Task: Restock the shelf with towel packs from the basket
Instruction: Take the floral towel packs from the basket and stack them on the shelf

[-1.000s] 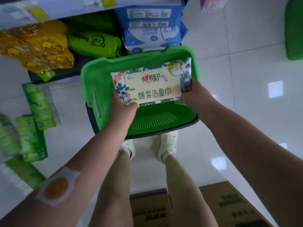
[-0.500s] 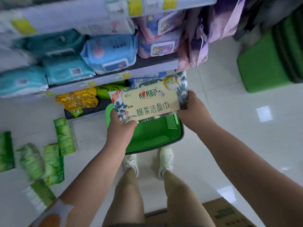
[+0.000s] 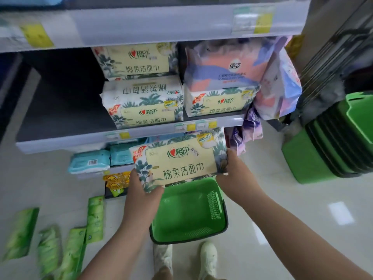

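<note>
My left hand (image 3: 141, 190) and right hand (image 3: 235, 174) each clasped an end of a towel pack (image 3: 179, 162), above the green basket (image 3: 187, 215), below the shelf (image 3: 80, 136).

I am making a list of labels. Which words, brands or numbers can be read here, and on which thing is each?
"心相印", "棉柔洁面巾", "100%进口", "加厚升级": cream, leaf-printed towel pack held in left hand and right hand.
"丽姿": pink and purple soft pack.
Yellow shelf price tags: blurred.
Teal wipes pack barcode: too small.
</note>
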`<action>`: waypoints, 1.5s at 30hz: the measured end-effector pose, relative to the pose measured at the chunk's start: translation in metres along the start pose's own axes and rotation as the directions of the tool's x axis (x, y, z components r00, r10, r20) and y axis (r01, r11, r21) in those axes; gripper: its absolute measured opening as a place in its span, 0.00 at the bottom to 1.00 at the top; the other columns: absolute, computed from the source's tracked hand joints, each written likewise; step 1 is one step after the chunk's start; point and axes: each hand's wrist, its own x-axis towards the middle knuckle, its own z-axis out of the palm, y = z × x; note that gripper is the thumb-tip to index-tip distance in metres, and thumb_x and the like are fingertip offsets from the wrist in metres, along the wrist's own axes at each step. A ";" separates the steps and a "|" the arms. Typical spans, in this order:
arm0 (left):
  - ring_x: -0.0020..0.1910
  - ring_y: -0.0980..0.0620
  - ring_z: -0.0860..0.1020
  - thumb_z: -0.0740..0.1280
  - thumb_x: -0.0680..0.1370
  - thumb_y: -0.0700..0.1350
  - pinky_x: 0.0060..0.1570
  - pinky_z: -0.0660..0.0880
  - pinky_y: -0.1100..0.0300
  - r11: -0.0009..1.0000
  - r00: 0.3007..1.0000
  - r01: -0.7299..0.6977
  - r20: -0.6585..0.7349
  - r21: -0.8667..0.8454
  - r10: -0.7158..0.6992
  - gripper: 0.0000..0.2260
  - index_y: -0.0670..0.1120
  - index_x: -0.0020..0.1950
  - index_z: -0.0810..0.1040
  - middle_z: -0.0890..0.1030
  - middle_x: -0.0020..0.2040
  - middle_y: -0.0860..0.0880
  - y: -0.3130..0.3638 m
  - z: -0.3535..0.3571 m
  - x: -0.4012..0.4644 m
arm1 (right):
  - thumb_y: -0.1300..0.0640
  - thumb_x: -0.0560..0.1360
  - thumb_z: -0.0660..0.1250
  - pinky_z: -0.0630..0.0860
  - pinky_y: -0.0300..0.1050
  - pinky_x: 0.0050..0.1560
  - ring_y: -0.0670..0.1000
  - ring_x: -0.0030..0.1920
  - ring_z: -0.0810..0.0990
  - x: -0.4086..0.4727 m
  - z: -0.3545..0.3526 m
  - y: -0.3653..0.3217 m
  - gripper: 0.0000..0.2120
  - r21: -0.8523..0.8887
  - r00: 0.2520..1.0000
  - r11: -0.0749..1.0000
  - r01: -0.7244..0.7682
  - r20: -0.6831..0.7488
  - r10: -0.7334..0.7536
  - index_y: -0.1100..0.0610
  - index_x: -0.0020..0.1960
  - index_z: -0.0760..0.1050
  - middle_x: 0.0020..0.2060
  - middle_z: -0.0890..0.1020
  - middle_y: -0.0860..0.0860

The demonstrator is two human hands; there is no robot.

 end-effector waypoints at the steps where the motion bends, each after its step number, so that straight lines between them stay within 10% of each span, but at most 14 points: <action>1: 0.40 0.65 0.71 0.65 0.74 0.35 0.35 0.65 0.65 1.000 1.000 -0.008 -0.002 -0.001 0.008 0.20 0.56 0.58 0.64 0.74 0.46 0.61 0.006 -0.003 -0.002 | 0.66 0.71 0.62 0.69 0.40 0.39 0.51 0.46 0.75 0.000 -0.002 -0.006 0.16 -0.009 1.000 1.000 0.002 -0.008 -0.002 0.54 0.55 0.65 0.46 0.74 0.48; 7: 0.42 0.61 0.73 0.65 0.73 0.35 0.36 0.66 0.64 0.998 0.997 -0.054 -0.058 -0.030 0.052 0.20 0.53 0.60 0.66 0.76 0.50 0.57 0.026 -0.024 0.009 | 0.64 0.72 0.63 0.62 0.28 0.29 0.38 0.37 0.70 0.006 -0.007 -0.038 0.14 -0.004 0.997 0.998 0.068 -0.023 -0.068 0.53 0.55 0.65 0.46 0.74 0.46; 16: 0.44 0.60 0.76 0.71 0.73 0.42 0.46 0.71 0.58 0.972 0.959 -0.201 -0.229 -0.125 0.169 0.19 0.51 0.56 0.65 0.76 0.45 0.60 0.064 -0.060 0.061 | 0.64 0.73 0.64 0.66 0.36 0.31 0.50 0.42 0.75 0.050 0.001 -0.097 0.18 0.126 0.972 0.973 0.192 -0.162 -0.171 0.56 0.61 0.65 0.49 0.77 0.50; 25: 0.44 0.66 0.74 0.72 0.71 0.41 0.42 0.69 0.68 0.919 0.878 -0.387 -0.337 -0.077 0.341 0.18 0.48 0.54 0.66 0.75 0.45 0.61 0.078 -0.074 0.110 | 0.65 0.71 0.68 0.70 0.40 0.42 0.51 0.48 0.73 0.100 0.005 -0.133 0.17 0.186 0.940 0.941 0.281 -0.249 -0.232 0.54 0.55 0.66 0.52 0.75 0.54; 30: 0.43 0.70 0.76 0.73 0.71 0.40 0.43 0.72 0.77 0.885 0.841 -0.460 -0.357 -0.078 0.406 0.19 0.48 0.54 0.66 0.76 0.46 0.60 0.085 -0.075 0.132 | 0.66 0.71 0.67 0.66 0.26 0.30 0.45 0.40 0.72 0.117 0.010 -0.139 0.16 0.194 0.924 0.934 0.302 -0.301 -0.236 0.53 0.51 0.64 0.48 0.74 0.53; 36: 0.49 0.59 0.78 0.73 0.70 0.38 0.53 0.75 0.64 0.855 0.829 -0.508 -0.327 -0.105 0.453 0.20 0.47 0.54 0.66 0.77 0.49 0.51 0.083 -0.067 0.156 | 0.67 0.71 0.66 0.71 0.43 0.41 0.49 0.42 0.72 0.134 0.015 -0.138 0.16 0.241 0.931 0.939 0.247 -0.326 -0.161 0.54 0.51 0.63 0.43 0.73 0.51; 39: 0.49 0.53 0.77 0.73 0.71 0.39 0.53 0.74 0.61 0.847 0.824 -0.522 -0.316 -0.103 0.469 0.20 0.47 0.53 0.64 0.76 0.49 0.49 0.078 -0.064 0.164 | 0.69 0.71 0.64 0.68 0.31 0.33 0.48 0.38 0.71 0.140 0.019 -0.136 0.16 0.243 0.927 0.938 0.249 -0.340 -0.158 0.54 0.50 0.61 0.38 0.71 0.49; 45: 0.45 0.68 0.75 0.72 0.71 0.36 0.50 0.69 0.73 0.841 0.815 -0.535 -0.315 -0.086 0.486 0.19 0.46 0.53 0.63 0.73 0.46 0.60 0.068 -0.058 0.172 | 0.71 0.70 0.63 0.75 0.53 0.46 0.58 0.47 0.76 0.150 0.033 -0.132 0.17 0.248 0.912 0.939 0.237 -0.389 -0.127 0.53 0.49 0.61 0.46 0.74 0.58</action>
